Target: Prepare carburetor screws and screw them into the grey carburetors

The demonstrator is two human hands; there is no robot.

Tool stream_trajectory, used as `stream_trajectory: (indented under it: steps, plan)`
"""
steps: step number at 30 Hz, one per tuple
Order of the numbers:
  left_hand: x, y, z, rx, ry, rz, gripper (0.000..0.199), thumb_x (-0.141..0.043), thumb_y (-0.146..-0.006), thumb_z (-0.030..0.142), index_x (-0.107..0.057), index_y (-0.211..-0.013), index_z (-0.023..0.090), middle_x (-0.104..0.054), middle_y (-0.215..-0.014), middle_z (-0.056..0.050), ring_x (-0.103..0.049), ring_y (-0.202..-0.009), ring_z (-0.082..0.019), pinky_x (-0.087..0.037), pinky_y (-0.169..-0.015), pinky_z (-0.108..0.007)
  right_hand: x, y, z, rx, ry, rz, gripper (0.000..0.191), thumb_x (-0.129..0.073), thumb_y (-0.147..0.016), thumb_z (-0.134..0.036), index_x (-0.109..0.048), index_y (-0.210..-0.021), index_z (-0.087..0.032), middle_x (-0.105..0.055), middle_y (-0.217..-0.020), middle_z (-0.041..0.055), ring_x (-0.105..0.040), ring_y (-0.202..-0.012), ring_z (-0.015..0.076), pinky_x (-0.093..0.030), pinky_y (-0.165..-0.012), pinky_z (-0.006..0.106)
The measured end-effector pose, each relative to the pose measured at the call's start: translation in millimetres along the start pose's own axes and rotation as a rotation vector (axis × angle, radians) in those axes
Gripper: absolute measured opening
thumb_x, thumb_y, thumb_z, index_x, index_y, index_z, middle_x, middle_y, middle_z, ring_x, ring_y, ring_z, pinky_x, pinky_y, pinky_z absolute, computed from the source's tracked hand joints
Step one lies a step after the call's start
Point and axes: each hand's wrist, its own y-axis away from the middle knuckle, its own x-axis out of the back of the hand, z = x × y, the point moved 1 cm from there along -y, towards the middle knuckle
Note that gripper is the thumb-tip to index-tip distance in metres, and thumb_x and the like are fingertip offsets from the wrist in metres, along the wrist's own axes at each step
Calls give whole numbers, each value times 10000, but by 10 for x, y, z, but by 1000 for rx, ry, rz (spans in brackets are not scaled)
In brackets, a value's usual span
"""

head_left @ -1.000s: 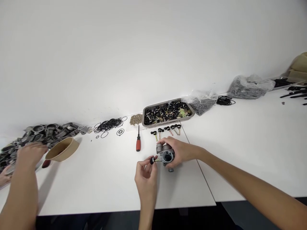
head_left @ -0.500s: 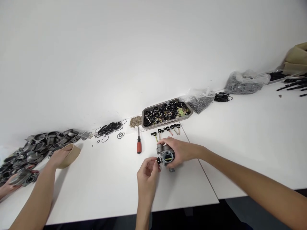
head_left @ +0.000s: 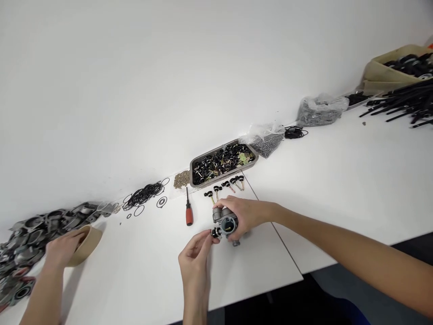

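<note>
A grey metal part with a round bore (head_left: 229,225) is gripped from the right and above by my right hand (head_left: 241,216), just over the white table. On its left side sits a small black fitting (head_left: 215,232). My left hand (head_left: 198,253) pinches that fitting between thumb and fingers. Behind them, several small black-headed pieces with thin stems (head_left: 227,185) lie in a row. A screwdriver with a red and black handle (head_left: 189,214) lies to the left of the row.
Behind is a metal tray of small parts (head_left: 192,174), with brass pieces (head_left: 181,179) and black rings (head_left: 144,196) leftward. Bagged parts (head_left: 321,110) and black rods (head_left: 402,104) lie right. Another person's hand (head_left: 62,248) reaches into a tan container (head_left: 93,243) beside grey castings (head_left: 37,230).
The view has shifted, showing more of the right side. The black fitting now stands out slightly farther from the metal part. The other person's hand is still at the tan container.
</note>
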Motion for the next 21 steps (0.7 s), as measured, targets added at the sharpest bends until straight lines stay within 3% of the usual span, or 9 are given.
stream_trajectory:
  steps: [9, 13, 17, 21]
  plan:
    - [-7, -50, -88, 73, 116, 109, 398, -868, -556, 278, -754, -901, 119, -741, -890, -118, -706, -854, -222, -552, -857, -299, -8, 4, 12, 18, 19, 1, 780, -814, -569, -478, -481, -1237, -249, -538, -1085, 59, -529, -1032, 248, -443, -882, 349]
    - [-21, -30, -95, 70, 119, 126, 381, -854, -585, 310, -759, -901, 119, -740, -893, -115, -703, -846, -218, -552, -853, -303, 4, 9, -10, 9, 19, -4, 773, -812, -572, -474, -479, -1231, -243, -542, -1088, 62, -524, -1038, 249, -445, -875, 348]
    - [-36, -22, -115, 13, 81, 95, 340, -831, -627, 343, -763, -877, 122, -721, -760, -80, -674, -790, -181, -534, -854, -287, 15, 15, -26, 22, 11, -5, 767, -812, -579, -447, -477, -1239, -247, -554, -1092, 58, -513, -1069, 250, -440, -875, 341]
    - [-90, -2, -120, -32, 79, 73, 307, -817, -643, 341, -766, -859, 129, -708, -789, -80, -651, -812, -186, -533, -827, -295, 11, 16, -20, 25, 15, -3, 771, -813, -580, -437, -478, -1246, -239, -557, -1096, 65, -508, -1078, 253, -432, -886, 345]
